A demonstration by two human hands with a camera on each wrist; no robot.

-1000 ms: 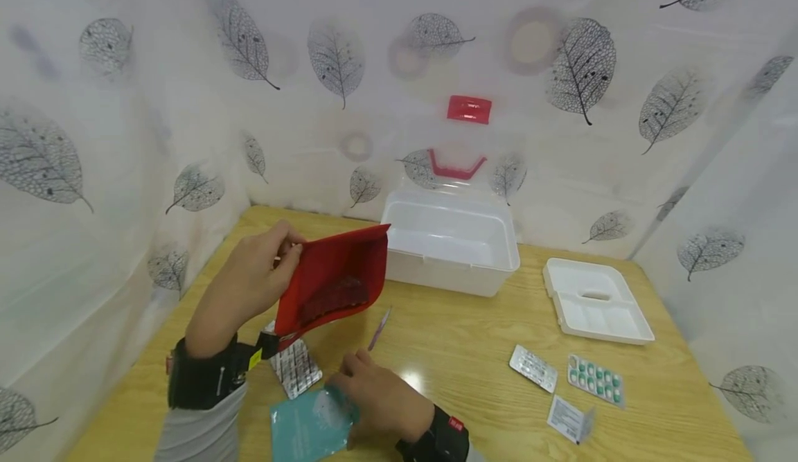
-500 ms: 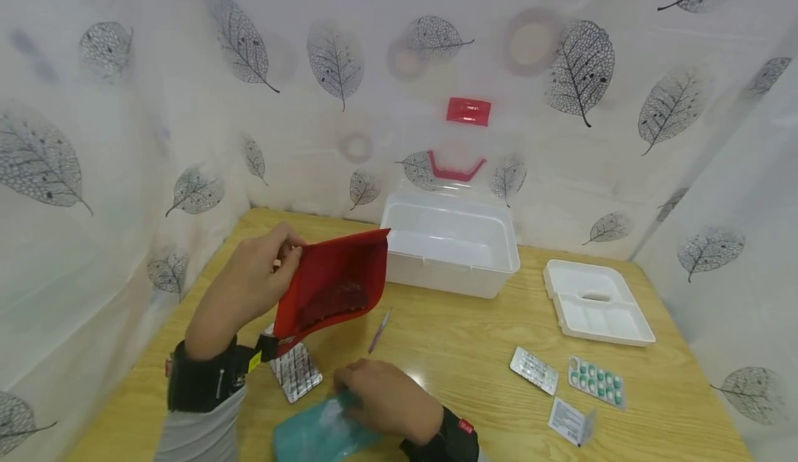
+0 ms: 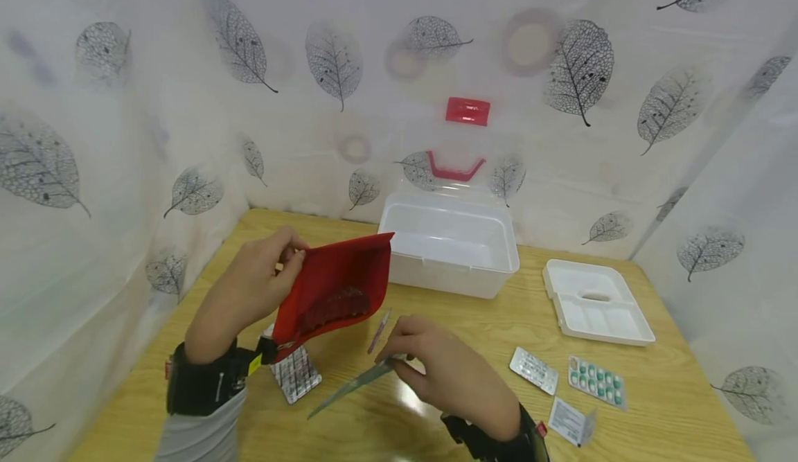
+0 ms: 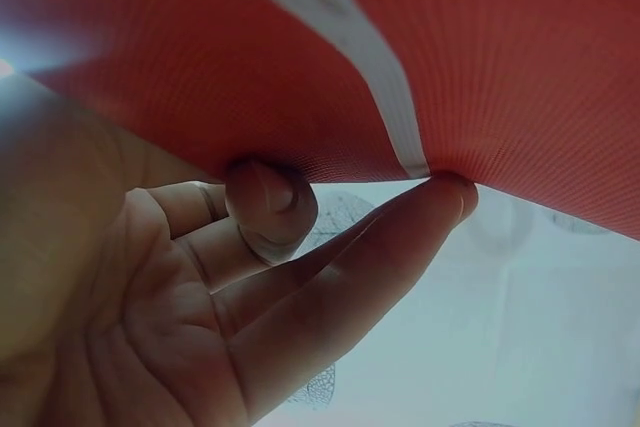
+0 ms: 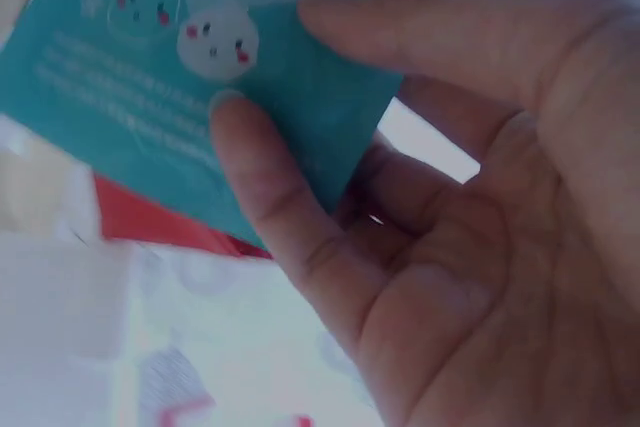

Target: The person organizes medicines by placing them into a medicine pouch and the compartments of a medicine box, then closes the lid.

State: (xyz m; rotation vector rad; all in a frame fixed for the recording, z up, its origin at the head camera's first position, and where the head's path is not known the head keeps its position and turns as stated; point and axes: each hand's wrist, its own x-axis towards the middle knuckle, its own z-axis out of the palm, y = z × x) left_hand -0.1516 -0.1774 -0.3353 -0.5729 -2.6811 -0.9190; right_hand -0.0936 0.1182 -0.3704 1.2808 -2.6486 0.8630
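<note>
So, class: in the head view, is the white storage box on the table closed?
No, the white storage box stands open with its lid raised against the wall.

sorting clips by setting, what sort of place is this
Probably a staged tabletop booth rather than a lived-in room: a wooden table is closed in by leaf-print sheets. On it sit an open white storage box and pill packs, like a medicine-kit sorting setup.
</note>
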